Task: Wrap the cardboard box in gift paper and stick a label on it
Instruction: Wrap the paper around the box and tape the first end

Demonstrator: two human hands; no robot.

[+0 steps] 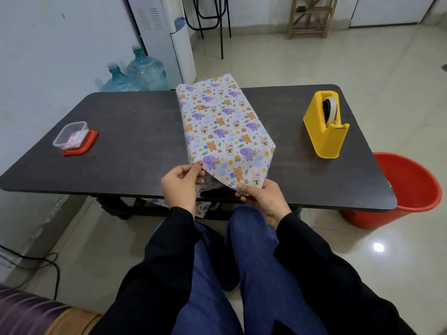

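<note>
The gift paper (217,122) hides the cardboard box completely. Its near end lies behind the flap, the left hand (180,187) and the right hand (263,201). At 9 o'clock, the tub's (70,135) pinkish contents are too blurred to identify. At 4 o'clock, the desk (133,141) hides part of the red bucket (408,189).
</note>
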